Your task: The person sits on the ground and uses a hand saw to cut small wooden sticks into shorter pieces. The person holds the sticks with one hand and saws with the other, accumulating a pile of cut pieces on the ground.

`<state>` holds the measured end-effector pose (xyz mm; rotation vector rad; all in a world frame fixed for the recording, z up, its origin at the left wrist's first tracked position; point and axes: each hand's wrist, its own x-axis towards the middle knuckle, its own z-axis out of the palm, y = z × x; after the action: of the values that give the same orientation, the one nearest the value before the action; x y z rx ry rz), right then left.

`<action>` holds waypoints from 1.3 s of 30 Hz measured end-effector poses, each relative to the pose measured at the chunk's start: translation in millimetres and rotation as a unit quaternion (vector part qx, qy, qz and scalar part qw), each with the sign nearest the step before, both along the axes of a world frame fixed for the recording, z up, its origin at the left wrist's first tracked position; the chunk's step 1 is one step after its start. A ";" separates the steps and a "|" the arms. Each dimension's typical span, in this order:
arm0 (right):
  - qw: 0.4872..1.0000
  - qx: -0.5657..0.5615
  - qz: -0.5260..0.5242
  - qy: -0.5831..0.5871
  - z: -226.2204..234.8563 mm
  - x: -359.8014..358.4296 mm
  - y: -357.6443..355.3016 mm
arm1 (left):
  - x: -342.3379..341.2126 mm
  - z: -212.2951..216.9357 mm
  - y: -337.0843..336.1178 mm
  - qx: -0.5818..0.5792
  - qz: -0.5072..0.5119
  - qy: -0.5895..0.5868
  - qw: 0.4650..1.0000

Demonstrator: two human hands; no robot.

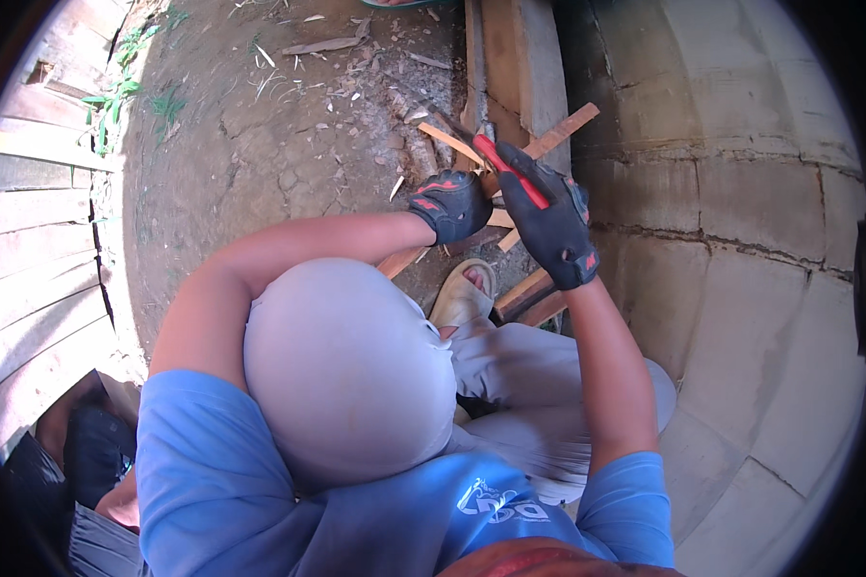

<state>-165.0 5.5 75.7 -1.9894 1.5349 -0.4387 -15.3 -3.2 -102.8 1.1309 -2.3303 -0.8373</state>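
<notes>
My right hand [550, 216], in a black glove with red marks, is closed around a red-handled tool [516, 175]. The tool slants along the glove, its far end near the wood; I cannot make out its kind. Just left of it, my left hand [449, 205], gloved alike, is curled shut at a brown piece of wood [491, 183], partly hidden by both hands. A thin pale wooden strip [450, 142] sticks out beyond the left hand. Past the right fingertips, a flat wooden stick [565, 131] points up and right.
A long timber [541, 72] lies beside the block wall [731, 202] on my right. Wood chips and bark [419, 149] litter the dirt ground [250, 144]. My sandalled foot [465, 288] is near cut wood pieces [529, 296]. Another person's dark-clothed legs [96, 452] show at lower left.
</notes>
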 end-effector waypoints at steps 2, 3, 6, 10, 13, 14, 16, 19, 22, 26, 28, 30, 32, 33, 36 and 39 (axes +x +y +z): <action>1.000 -0.015 -0.014 0.001 6.3 -21.3 11.5 | -10.6 7.9 -3.4 -0.015 -0.030 -0.022 0.999; 0.999 -0.039 0.005 -0.004 14.9 -25.2 15.5 | -1.1 16.2 -2.6 -0.025 -0.022 -0.044 0.998; 0.999 0.021 -0.034 0.018 56.1 -52.0 45.3 | 3.1 34.9 -5.4 0.080 0.000 -0.067 0.995; 0.994 0.048 -0.076 0.068 128.0 -88.5 105.9 | 2.9 47.8 -5.0 0.223 0.108 -0.021 0.969; 0.983 0.063 -0.141 0.098 180.6 -111.3 143.6 | 2.4 47.9 -7.3 0.214 0.101 -0.019 0.971; 0.979 0.068 -0.161 0.102 198.6 -113.0 155.9 | -0.8 47.0 -5.0 0.210 0.094 -0.009 0.973; 0.974 0.081 -0.171 0.124 220.1 -116.2 163.8 | 0.8 38.5 -5.5 0.200 0.098 0.001 0.975; 0.981 0.040 -0.121 0.149 222.5 -125.6 172.8 | -2.4 35.9 -5.3 0.191 0.095 -0.006 0.977; 0.985 0.016 -0.084 0.147 210.2 -124.3 166.4 | -3.2 32.3 -2.9 0.176 0.090 0.000 0.980; 0.993 0.009 -0.077 0.086 156.6 -102.2 140.4 | -5.1 27.3 -3.7 0.194 0.125 -0.003 0.973; 0.995 0.022 -0.065 0.074 121.4 -89.2 115.7 | -2.8 41.1 2.4 0.205 0.160 0.019 0.965; 0.996 0.003 -0.077 0.045 89.5 -73.7 90.0 | -1.7 46.3 4.2 0.195 0.158 0.018 0.968; 0.996 -0.034 -0.075 0.040 71.6 -63.0 60.0 | -3.8 46.6 5.9 0.189 0.162 0.005 0.969; 0.994 -0.056 -0.077 0.047 68.6 -62.2 50.0 | -6.5 45.0 5.0 0.188 0.161 -0.006 0.969; 0.995 -0.026 -0.095 -0.012 70.0 -64.6 35.3 | -10.7 39.8 2.5 0.186 0.163 -0.027 0.968; 0.997 -0.033 -0.064 -0.011 72.7 -51.7 48.0 | -4.9 36.5 7.1 0.171 0.189 -0.019 0.967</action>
<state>-216.6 53.5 148.4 -1.9349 1.6589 -0.5677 -20.2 3.9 -66.3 1.6814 -1.9446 -1.0973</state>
